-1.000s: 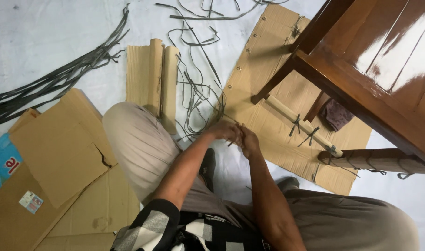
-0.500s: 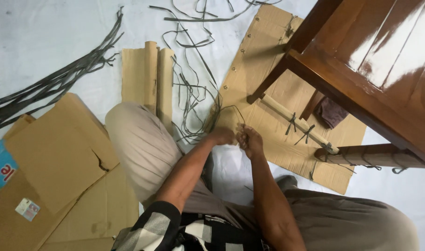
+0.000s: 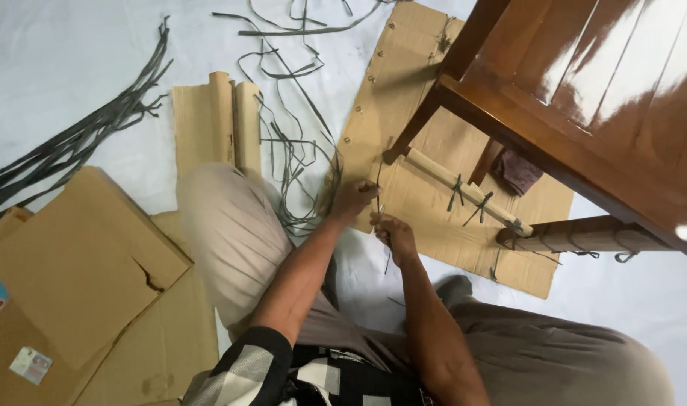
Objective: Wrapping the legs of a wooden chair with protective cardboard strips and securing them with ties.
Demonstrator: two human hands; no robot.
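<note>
Left hand [image 3: 352, 198] and right hand [image 3: 392, 234] are each pinching, fingers closed, one thin dark grey strap [image 3: 379, 214] running taut between them, just near of the flat cardboard sheet [image 3: 434, 218] under the wooden chair [image 3: 569, 98].

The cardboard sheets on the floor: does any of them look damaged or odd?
Yes. The large cardboard sheet at the left has a jagged tear near its right edge. Loose dark strips lie tangled across the floor.
</note>
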